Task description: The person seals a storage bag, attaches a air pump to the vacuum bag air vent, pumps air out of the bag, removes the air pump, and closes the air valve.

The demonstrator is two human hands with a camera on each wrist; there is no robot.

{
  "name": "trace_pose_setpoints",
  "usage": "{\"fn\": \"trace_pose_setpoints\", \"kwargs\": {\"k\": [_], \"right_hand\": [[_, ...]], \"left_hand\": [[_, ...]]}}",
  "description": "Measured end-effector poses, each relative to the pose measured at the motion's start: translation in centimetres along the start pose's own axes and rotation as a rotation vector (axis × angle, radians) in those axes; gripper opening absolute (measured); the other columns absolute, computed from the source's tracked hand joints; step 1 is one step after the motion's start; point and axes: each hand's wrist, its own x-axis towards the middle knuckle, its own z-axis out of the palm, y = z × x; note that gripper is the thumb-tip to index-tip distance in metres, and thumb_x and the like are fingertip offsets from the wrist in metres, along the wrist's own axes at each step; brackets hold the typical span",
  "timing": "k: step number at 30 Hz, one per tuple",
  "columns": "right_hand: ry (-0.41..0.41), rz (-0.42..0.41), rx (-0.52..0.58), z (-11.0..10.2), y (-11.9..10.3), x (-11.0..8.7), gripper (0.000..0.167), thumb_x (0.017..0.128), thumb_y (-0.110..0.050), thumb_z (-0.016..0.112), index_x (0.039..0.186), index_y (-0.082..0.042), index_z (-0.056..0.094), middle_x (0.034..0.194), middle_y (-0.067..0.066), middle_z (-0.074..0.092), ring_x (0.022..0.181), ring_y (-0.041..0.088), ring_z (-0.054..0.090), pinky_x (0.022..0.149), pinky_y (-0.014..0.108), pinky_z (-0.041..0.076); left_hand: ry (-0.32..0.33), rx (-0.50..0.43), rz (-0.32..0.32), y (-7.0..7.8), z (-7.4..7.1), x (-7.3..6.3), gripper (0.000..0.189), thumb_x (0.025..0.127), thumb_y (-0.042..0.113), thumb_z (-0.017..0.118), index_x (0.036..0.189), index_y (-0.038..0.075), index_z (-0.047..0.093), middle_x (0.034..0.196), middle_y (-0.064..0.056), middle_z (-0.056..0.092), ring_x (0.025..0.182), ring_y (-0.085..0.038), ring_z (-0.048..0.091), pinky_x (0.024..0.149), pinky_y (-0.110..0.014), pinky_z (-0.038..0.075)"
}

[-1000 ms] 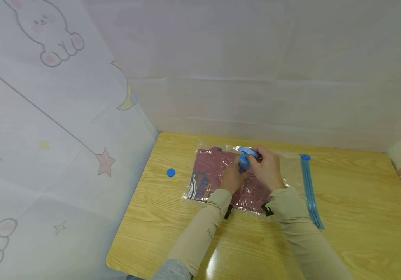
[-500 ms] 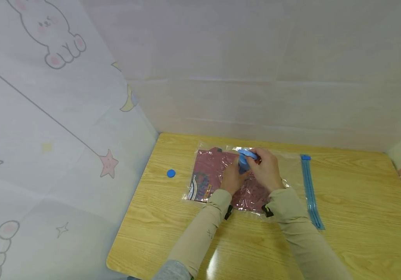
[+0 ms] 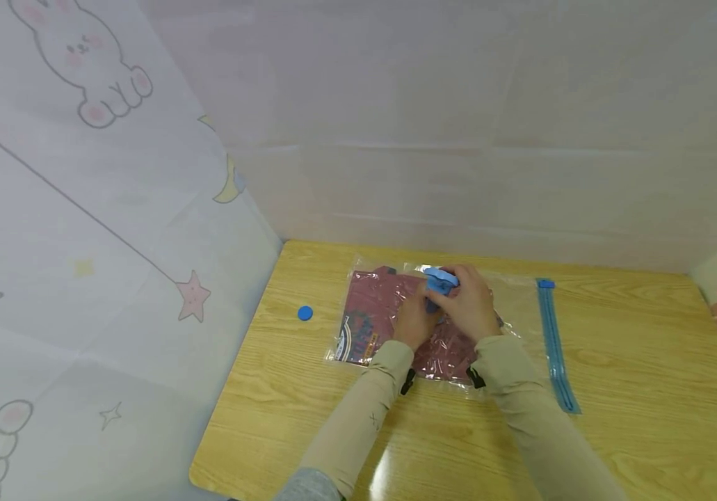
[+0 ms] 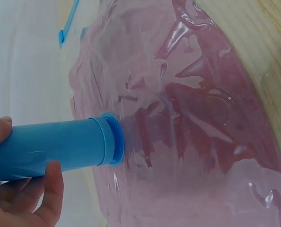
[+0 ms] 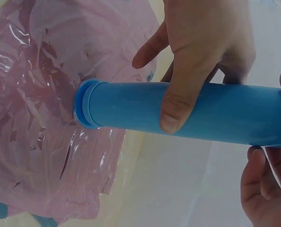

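Observation:
A blue hand pump stands on a clear zip storage bag, which holds a folded dusty-pink garment. In both wrist views the flared base of the pump barrel sits against the plastic. My left hand grips the barrel, its thumb laid across it in the right wrist view. At the top of the pump, my right hand holds the wide handle. The tips of its fingers are partly hidden in the head view.
A round blue cap lies left of the bag on the wooden table. The bag's blue zip strip, with a slider at its far end, runs along the right. White printed sheets rise behind and at both sides.
My right hand and the pump handle have shifted slightly down and left, and the hand has turned over the handle. The left hand stays round the barrel.

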Motion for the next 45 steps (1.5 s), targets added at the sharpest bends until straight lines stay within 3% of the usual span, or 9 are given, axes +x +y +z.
{"fn": "trace_pose_setpoints", "kwargs": {"k": [4,11,18,23,32,37,45], "right_hand": [[0.016,-0.006,-0.003,0.0,0.0,0.2,0.052,0.081,-0.029,0.078,0.122,-0.003,0.060,0.115,0.017,0.060,0.099,0.037,0.059,0.084,0.052,0.046],[0.016,-0.023,0.016,0.0,0.1,0.5,0.052,0.079,-0.030,0.080,0.120,-0.003,0.062,0.112,0.016,0.062,0.097,0.036,0.061,0.080,0.050,0.049],[-0.025,0.007,0.076,0.0,0.1,0.8,0.050,0.080,-0.027,0.079,0.123,-0.007,0.062,0.114,0.014,0.061,0.097,0.035,0.061,0.078,0.047,0.051],[-0.087,0.042,0.157,-0.2,0.3,0.8,0.050,0.083,-0.025,0.077,0.128,-0.010,0.060,0.122,0.014,0.059,0.104,0.034,0.060,0.083,0.049,0.052],[-0.126,0.087,0.222,-0.1,0.6,1.0,0.053,0.085,-0.022,0.075,0.132,-0.008,0.056,0.118,0.018,0.062,0.097,0.035,0.063,0.078,0.046,0.056],[-0.126,0.129,0.262,0.1,0.8,0.9,0.058,0.085,-0.020,0.075,0.134,-0.006,0.050,0.122,0.020,0.061,0.103,0.036,0.061,0.084,0.047,0.055],[-0.148,0.177,0.338,0.7,0.9,0.6,0.057,0.088,-0.019,0.071,0.134,-0.004,0.042,0.130,0.025,0.056,0.111,0.040,0.060,0.084,0.048,0.055]], "left_hand": [[0.019,0.021,-0.007,-0.1,0.1,0.1,0.049,0.088,0.026,0.070,0.130,0.013,0.049,0.106,-0.012,0.072,0.096,-0.029,0.069,0.081,-0.040,0.056],[0.010,-0.042,-0.025,-0.3,-0.1,0.1,0.052,0.089,0.029,0.069,0.134,0.013,0.047,0.112,-0.015,0.070,0.103,-0.030,0.068,0.086,-0.042,0.056],[-0.148,-0.226,-0.085,-0.9,-1.2,0.4,0.060,0.093,0.032,0.065,0.144,0.015,0.039,0.136,-0.011,0.057,0.124,-0.027,0.057,0.101,-0.042,0.049],[-0.206,-0.268,-0.088,-1.6,-2.0,0.5,0.059,0.092,0.032,0.065,0.143,0.019,0.039,0.140,-0.009,0.054,0.126,-0.027,0.055,0.102,-0.040,0.048],[-0.200,-0.234,-0.073,-1.4,-3.2,0.7,0.057,0.090,0.028,0.068,0.140,0.014,0.045,0.136,-0.008,0.057,0.125,-0.025,0.056,0.102,-0.039,0.048],[-0.200,-0.262,-0.059,-1.3,-3.1,1.1,0.060,0.090,0.030,0.069,0.142,0.016,0.043,0.139,-0.009,0.055,0.128,-0.024,0.053,0.104,-0.040,0.047],[-0.195,-0.309,-0.034,-1.5,-2.7,1.4,0.051,0.090,0.028,0.068,0.137,0.021,0.047,0.134,-0.007,0.059,0.117,-0.023,0.060,0.091,-0.036,0.053]]}}
